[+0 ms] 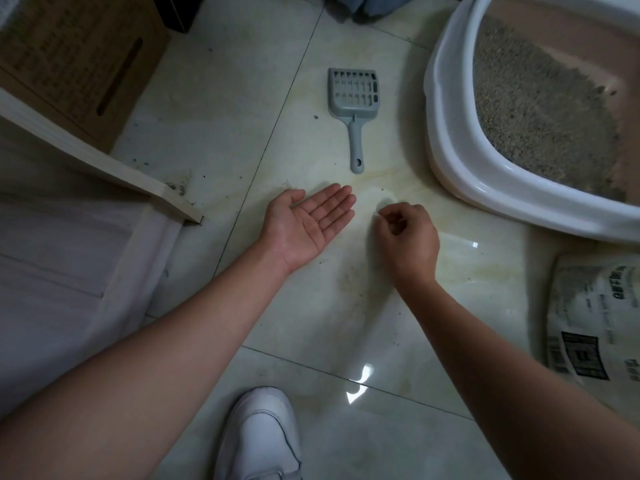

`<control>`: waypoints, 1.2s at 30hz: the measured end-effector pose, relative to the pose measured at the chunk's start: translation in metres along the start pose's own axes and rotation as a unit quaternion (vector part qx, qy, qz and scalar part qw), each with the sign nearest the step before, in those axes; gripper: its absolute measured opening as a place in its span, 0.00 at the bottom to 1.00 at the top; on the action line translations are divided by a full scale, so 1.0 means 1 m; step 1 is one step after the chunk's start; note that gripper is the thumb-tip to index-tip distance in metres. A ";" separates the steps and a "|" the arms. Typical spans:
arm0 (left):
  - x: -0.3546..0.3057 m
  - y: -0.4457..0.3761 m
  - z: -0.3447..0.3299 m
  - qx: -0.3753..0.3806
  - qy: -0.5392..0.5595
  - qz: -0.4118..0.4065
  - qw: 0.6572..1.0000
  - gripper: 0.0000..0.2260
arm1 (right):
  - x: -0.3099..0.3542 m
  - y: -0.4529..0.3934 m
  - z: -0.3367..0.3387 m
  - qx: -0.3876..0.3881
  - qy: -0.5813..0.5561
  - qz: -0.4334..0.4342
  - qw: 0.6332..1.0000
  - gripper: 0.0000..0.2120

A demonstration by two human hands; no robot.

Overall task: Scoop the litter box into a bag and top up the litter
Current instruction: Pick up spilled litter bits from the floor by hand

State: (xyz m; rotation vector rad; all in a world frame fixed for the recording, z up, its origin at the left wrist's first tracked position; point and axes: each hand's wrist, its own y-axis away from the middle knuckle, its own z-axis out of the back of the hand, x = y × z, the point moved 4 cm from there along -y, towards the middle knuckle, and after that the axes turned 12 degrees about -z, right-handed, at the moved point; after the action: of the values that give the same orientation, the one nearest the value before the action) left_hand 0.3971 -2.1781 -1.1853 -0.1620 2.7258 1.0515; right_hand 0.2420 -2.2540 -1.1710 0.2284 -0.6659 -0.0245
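Left hand (308, 225) held flat, palm up; right hand (403, 237) curled, fingertips pinched at floor (311, 341), stray grain possibly picked, unclear. Scoop (354, 109) untouched beyond hands, beside litter box (446, 109) at floor's right edge. Handle best gripped next.

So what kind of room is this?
Probably a corner of a home where a cat's toilet is kept: a litter box full of litter stands on a tiled floor, with a grey scoop beside it and a printed bag nearby.

Bare forearms without sleeves, white slip-on shoe (259, 438), stitched seams
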 end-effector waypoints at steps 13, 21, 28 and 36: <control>-0.003 0.001 0.001 -0.009 -0.001 0.002 1.000 0.22 | 0.014 -0.002 -0.012 0.002 0.060 0.000 0.998 0.04; -0.003 -0.003 0.001 -0.023 -0.042 -0.004 0.999 0.24 | 0.062 0.036 -0.028 0.080 -0.010 0.148 0.986 0.01; -0.001 0.000 0.004 -0.014 -0.032 -0.007 0.999 0.23 | 0.035 0.004 -0.001 -0.031 -0.077 0.057 0.995 0.05; 0.001 -0.002 0.003 0.001 -0.034 -0.005 0.999 0.22 | 0.003 -0.029 0.006 -0.020 0.028 -0.028 0.999 0.05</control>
State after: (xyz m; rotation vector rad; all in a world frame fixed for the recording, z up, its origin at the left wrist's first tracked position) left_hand 0.3965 -2.1770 -1.1891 -0.1360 2.6624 1.0338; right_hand 0.2424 -2.2839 -1.1711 0.2084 -0.6029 -0.0840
